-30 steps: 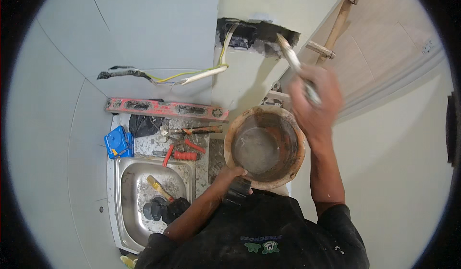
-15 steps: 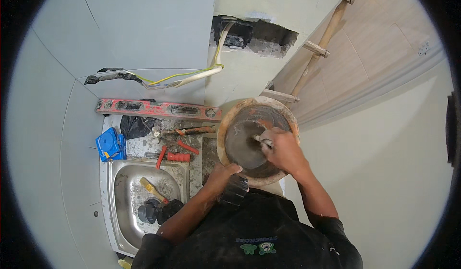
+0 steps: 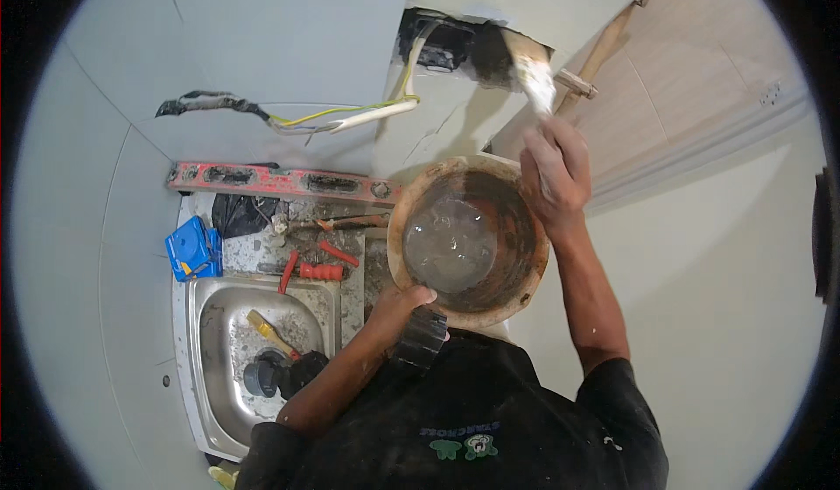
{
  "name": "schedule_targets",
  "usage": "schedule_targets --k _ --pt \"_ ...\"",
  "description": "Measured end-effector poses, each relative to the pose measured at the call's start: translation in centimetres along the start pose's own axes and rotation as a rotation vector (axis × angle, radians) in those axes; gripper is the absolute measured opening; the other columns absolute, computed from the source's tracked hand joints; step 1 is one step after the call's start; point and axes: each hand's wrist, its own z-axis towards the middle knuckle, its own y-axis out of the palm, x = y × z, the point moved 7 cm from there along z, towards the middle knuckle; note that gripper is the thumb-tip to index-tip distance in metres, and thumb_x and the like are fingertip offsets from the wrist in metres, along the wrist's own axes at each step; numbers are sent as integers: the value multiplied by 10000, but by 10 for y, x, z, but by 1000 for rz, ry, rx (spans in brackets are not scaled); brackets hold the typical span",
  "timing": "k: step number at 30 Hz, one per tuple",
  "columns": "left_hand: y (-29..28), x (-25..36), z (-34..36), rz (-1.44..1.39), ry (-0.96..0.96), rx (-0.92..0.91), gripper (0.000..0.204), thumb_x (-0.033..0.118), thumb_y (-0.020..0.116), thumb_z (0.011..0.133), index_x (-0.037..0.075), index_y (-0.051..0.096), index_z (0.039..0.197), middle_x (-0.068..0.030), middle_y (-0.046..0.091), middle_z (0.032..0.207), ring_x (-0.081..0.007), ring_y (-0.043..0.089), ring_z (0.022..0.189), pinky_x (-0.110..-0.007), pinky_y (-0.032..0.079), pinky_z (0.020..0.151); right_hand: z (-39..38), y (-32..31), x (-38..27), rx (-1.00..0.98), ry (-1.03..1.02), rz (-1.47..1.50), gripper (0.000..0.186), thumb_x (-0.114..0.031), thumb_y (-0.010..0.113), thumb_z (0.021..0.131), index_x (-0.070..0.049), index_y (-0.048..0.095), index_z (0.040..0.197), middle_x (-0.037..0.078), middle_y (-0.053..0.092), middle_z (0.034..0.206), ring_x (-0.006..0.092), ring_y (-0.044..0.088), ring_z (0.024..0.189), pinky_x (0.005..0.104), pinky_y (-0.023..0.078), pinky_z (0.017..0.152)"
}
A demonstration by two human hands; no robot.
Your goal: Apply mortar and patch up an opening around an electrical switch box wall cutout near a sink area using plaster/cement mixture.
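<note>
My right hand [image 3: 557, 171], closed round a pale-smeared paintbrush [image 3: 535, 83], is raised at the wall. Motion blurs the brush, whose tan end reaches into the right part of a ragged wall cavity [image 3: 492, 57]. Below it, a round mortar-stained bucket [image 3: 396, 258] holds cloudy grey liquid [image 3: 451, 245]. At the bucket's near left rim my left hand [image 3: 398, 315] is closed round a black ribbed plastic box [image 3: 422, 337], its thumb against the rim. A black socket box [image 3: 442, 45] sits in the cavity's left part, with a white cable [image 3: 372, 120] coming out.
A red spirit level [image 3: 289, 182] lies along the wall behind the counter. Red-handled tools [image 3: 322, 271], a black bag [image 3: 241, 216] and a blue box [image 3: 192, 249] lie near the steel sink [image 3: 197, 350], which contains another brush [image 3: 271, 332]. A wooden ladder [image 3: 604, 48] leans at the right.
My right hand has lifted the brush out of the bucket and up to the wall cavity. The bucket's liquid is now uncovered. My left hand stays at the rim with the black box.
</note>
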Motion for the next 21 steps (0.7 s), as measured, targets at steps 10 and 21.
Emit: schedule_targets --k 10,21 --pt "-15 -14 6 1 53 -3 606 291 662 765 -59 442 1207 -174 612 861 -285 677 581 -344 567 499 6 -7 -14 54 181 -83 265 78 701 693 -40 671 928 131 605 1002 281 607 844 355 511 714" --pt "-9 -11 6 52 -19 16 576 315 672 763 -81 481 1135 -159 611 804 -278 683 589 -323 541 472 56 29 -5 -353 276 -141 115 -41 680 711 -34 597 790 116 550 848 333 593 787 419 496 700"
